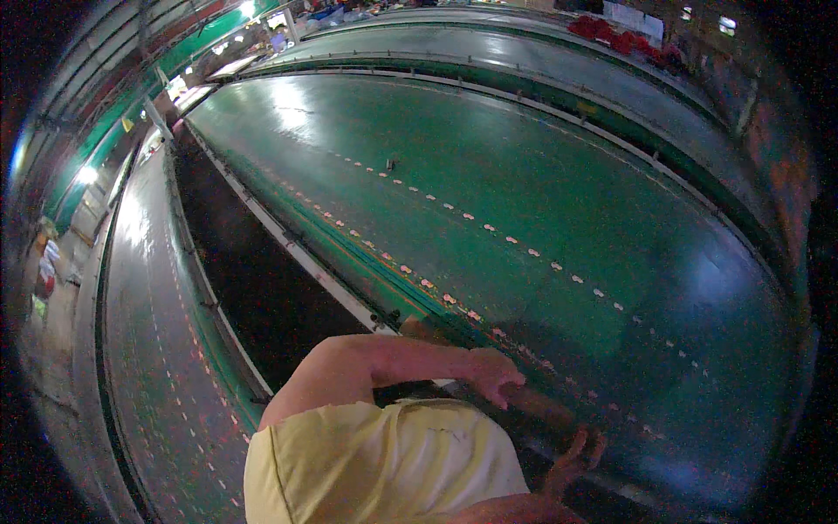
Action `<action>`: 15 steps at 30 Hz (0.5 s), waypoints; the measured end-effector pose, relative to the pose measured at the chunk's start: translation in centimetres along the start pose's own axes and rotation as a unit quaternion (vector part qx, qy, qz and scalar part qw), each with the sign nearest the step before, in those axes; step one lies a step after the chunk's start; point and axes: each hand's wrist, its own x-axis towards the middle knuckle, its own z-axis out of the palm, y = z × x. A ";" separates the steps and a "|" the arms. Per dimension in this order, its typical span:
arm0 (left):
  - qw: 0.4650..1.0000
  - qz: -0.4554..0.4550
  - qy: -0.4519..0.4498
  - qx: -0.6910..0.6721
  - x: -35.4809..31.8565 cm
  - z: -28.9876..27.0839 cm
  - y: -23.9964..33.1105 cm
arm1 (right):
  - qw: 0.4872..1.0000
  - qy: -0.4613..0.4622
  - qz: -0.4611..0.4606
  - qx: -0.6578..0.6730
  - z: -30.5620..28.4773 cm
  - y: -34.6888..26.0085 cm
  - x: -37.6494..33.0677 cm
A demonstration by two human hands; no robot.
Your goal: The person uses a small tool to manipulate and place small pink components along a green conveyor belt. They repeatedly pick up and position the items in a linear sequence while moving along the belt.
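My left hand [495, 374] reaches across the front of my body, its fingers curled at the near end of a dim brown bar-like piece [543, 407]. That piece lies along the near edge of a long green table [524, 175]; its exact kind is too dark to make out. My right hand [576, 454] comes up from the lower edge beside the other end of the piece. Its fingers are bent and apart, and nothing shows between them. Two rows of small pale and pink printed shapes [449, 299] run lengthwise along the table top near both hands.
A small dark object [390, 164] stands on the green table. A metal rail [288, 236] follows its left side, with a dark aisle beyond. Another long table [148, 306] stands at the left, further tables [419, 39] behind. Red material [611, 35] lies at the far right.
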 end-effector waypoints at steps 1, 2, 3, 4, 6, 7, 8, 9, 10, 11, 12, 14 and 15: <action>1.000 0.013 0.009 0.013 -0.2 1.0 -0.1 | 1.000 -0.006 0.004 -0.002 -0.4 0.3 -0.2; 0.999 0.021 0.022 0.025 -0.8 2.7 -1.0 | 0.988 -0.028 0.090 0.123 -1.5 -4.2 0.9; 0.998 0.027 0.034 0.044 -1.8 3.5 -1.9 | 0.951 -0.046 0.172 0.251 -1.4 -7.0 1.5; 0.997 0.034 0.049 0.043 -1.7 4.2 -2.2 | 0.950 -0.040 0.143 0.275 -1.3 -6.2 0.7; 0.995 0.049 0.084 0.035 -1.6 5.1 -2.3 | 0.945 -0.033 0.081 0.314 -0.9 -4.1 -1.1; 0.996 0.036 0.075 0.035 -1.6 5.4 -2.1 | 0.963 -0.020 0.052 0.264 -0.5 -4.1 -1.8; 0.997 0.024 0.065 0.035 -1.6 5.7 -2.1 | 0.977 -0.008 0.022 0.213 -0.1 -4.3 -2.8; 0.998 0.010 0.056 0.035 -1.8 5.9 -2.1 | 0.987 0.003 -0.008 0.162 0.0 -4.3 -3.6; 0.998 -0.001 0.052 0.027 -2.5 5.9 -1.7 | 0.991 -0.016 -0.012 0.132 -0.2 -4.4 -3.8; 0.999 -0.004 0.041 0.024 -3.1 4.9 -1.0 | 0.995 -0.024 -0.010 0.100 -0.5 -4.6 -4.3; 0.999 -0.007 0.030 0.021 -3.8 4.1 -0.3 | 0.997 -0.033 -0.008 0.068 -0.8 -4.8 -4.9; 0.998 -0.007 0.041 0.045 -5.0 3.6 -0.2 | 0.995 -0.016 0.015 0.093 -0.6 -5.3 -5.9; 0.997 -0.006 0.046 0.057 -5.7 3.3 -0.2 | 0.994 -0.008 0.026 0.105 -0.5 -5.5 -6.3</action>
